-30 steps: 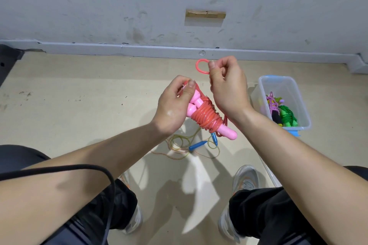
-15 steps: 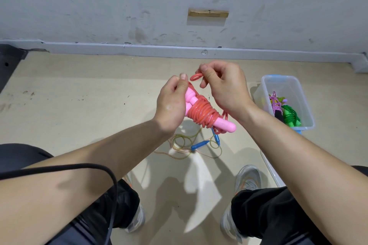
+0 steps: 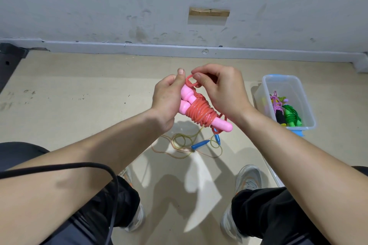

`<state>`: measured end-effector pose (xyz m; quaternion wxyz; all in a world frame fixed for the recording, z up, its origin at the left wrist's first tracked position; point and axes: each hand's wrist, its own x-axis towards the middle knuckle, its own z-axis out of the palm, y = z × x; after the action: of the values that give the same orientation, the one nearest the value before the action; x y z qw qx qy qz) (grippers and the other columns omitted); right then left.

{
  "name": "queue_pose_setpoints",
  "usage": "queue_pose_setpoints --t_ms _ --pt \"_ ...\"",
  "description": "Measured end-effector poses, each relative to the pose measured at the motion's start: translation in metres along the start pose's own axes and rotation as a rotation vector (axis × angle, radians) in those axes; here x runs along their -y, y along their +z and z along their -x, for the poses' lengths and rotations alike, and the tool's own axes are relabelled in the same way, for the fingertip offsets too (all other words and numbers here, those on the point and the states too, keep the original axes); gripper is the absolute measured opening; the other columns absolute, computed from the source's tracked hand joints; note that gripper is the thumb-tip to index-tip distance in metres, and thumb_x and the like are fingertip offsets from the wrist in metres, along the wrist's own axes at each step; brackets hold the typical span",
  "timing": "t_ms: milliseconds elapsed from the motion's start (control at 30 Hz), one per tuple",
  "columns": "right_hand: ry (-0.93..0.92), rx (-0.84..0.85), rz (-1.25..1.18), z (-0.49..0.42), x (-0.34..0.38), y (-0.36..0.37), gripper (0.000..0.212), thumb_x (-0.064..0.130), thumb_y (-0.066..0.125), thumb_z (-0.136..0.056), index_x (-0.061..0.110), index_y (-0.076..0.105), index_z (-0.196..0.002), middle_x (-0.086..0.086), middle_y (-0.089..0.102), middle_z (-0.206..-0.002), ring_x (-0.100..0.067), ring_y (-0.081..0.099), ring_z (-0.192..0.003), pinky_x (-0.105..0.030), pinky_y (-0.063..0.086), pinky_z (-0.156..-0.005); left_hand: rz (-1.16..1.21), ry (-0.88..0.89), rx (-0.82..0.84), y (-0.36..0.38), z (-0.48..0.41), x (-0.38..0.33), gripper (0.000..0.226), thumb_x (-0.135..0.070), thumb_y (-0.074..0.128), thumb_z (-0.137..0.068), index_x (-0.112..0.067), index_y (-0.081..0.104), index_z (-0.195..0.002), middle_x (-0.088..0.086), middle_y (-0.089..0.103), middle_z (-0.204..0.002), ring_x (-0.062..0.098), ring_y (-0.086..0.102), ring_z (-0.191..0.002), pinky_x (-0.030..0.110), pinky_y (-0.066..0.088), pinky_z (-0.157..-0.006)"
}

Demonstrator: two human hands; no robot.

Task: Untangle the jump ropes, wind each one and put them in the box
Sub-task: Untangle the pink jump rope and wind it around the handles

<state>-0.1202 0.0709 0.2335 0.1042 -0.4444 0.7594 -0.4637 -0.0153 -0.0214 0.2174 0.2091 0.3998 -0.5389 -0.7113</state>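
Now my left hand [image 3: 167, 99] curls around the pink-handled jump rope wound in red plastic cord [image 3: 201, 112], held above the floor, while my right hand [image 3: 221, 89] pinches its loose loop [image 3: 190, 81] at the handle tops. The clear plastic box [image 3: 280, 76] sits on the floor to my right.

Scuffed grey wall [image 3: 99, 6] seen across top of view, small wooden block [image 3: 209, 12] fixed to it. Pale baseboard [image 3: 139, 47] run along wall's foot. Beige floor [image 3: 79, 95] marked with dark smudges at left. Dark object [image 3: 10, 59] cut off by left edge, beside baseboard. Black cable [image 3: 79, 165] looped across lower left. Black trousers [image 3: 268, 215] worn; grey shoes, left [image 3: 137, 213] and right [image 3: 249, 179], planted apart on floor.
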Motion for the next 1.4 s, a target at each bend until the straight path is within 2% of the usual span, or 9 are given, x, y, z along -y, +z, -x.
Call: queue_pose_setpoints --t_ms 100,200,400,633,867,1033,1200,1300,1400 --pt "-0.036 -0.006 0.044 0.000 0.002 0.001 0.012 0.009 0.065 -0.092 0.012 0.076 -0.093 0.005 0.074 -0.082 -0.009 0.068 -0.077 -0.025 0.053 -0.074 -0.009 -0.020 0.001 -0.001 -0.003 0.002 0.040 -0.044 0.051 -0.102 -0.013 0.066 -0.082 0.008 0.070 -0.079 0.023 0.066 -0.072 0.043 0.057 -0.076" --pt "-0.115 -0.024 0.170 0.001 0.001 0.001 0.010 0.011 0.064 -0.092 0.012 0.074 -0.091 0.004 0.073 -0.083 -0.007 0.061 -0.075 -0.013 0.044 -0.071 -0.026 -0.020 0.005 -0.001 -0.005 0.002 0.041 -0.045 0.052 -0.101 -0.014 0.066 -0.079 0.006 0.065 -0.074 0.023 0.062 -0.071 0.041 0.053 -0.072" --pt "-0.204 -0.038 0.278 0.003 -0.002 0.002 0.008 0.011 0.063 -0.092 0.010 0.071 -0.091 -0.001 0.071 -0.083 -0.013 0.061 -0.075 -0.020 0.042 -0.071 -0.060 0.011 -0.035 -0.002 -0.007 0.003 0.054 -0.048 0.054 -0.099 0.005 0.058 -0.090 0.012 0.059 -0.077 0.024 0.057 -0.072 0.042 0.050 -0.071" --pt "-0.215 0.075 0.288 0.002 -0.004 0.003 0.008 0.013 0.063 -0.093 0.014 0.070 -0.089 0.003 0.069 -0.080 -0.005 0.052 -0.071 -0.017 0.037 -0.069 0.007 -0.095 -0.017 -0.004 -0.005 0.007 0.038 -0.045 0.058 -0.099 -0.012 0.063 -0.081 0.010 0.061 -0.077 0.024 0.060 -0.070 0.039 0.053 -0.070" --pt "-0.175 0.092 0.281 0.003 -0.010 0.002 0.007 0.010 0.062 -0.092 0.012 0.067 -0.089 0.002 0.068 -0.081 -0.008 0.053 -0.073 -0.020 0.041 -0.071 -0.041 -0.095 0.095 -0.007 -0.005 0.010 0.043 -0.045 0.053 -0.101 -0.007 0.070 -0.090 0.012 0.068 -0.077 0.027 0.067 -0.069 0.039 0.057 -0.073" --pt "-0.144 0.001 0.290 0.005 -0.016 0.002 0.006 0.010 0.060 -0.094 0.010 0.066 -0.091 0.001 0.068 -0.084 -0.007 0.052 -0.075 -0.017 0.037 -0.071 -0.072 -0.081 0.266 -0.013 -0.004 0.000 0.027 -0.015 0.058 -0.099 0.009 0.065 -0.110 0.015 0.063 -0.088 0.020 0.063 -0.073 0.027 0.053 -0.063" --pt "-0.153 -0.059 0.269 0.007 -0.011 0.005 0.008 0.011 0.056 -0.094 0.010 0.064 -0.091 -0.001 0.066 -0.084 -0.013 0.056 -0.076 -0.021 0.041 -0.070 -0.133 -0.049 0.239 -0.011 -0.003 -0.012 0.019 -0.002 0.049 -0.090 0.009 0.065 -0.091 0.017 0.064 -0.073 0.027 0.057 -0.060 0.027 0.050 -0.057" --pt "-0.144 -0.055 0.272 0.009 -0.010 0.008 0.008 0.012 0.055 -0.094 0.011 0.063 -0.092 0.000 0.066 -0.085 -0.014 0.058 -0.077 -0.024 0.043 -0.071 -0.154 -0.029 0.179 -0.010 -0.003 -0.014 0.021 -0.004 0.048 -0.084 -0.003 0.066 -0.072 0.019 0.064 -0.066 0.027 0.056 -0.048 0.027 0.049 -0.052" --pt "-0.131 -0.055 0.264 0.012 -0.010 0.012 0.008 0.011 0.056 -0.094 0.011 0.063 -0.091 0.001 0.065 -0.085 -0.013 0.056 -0.077 -0.022 0.042 -0.070 -0.188 -0.008 0.121 -0.012 -0.008 -0.009 0.017 -0.012 0.053 -0.074 -0.007 0.068 -0.072 0.014 0.062 -0.066 0.024 0.058 -0.052 0.028 0.049 -0.054"
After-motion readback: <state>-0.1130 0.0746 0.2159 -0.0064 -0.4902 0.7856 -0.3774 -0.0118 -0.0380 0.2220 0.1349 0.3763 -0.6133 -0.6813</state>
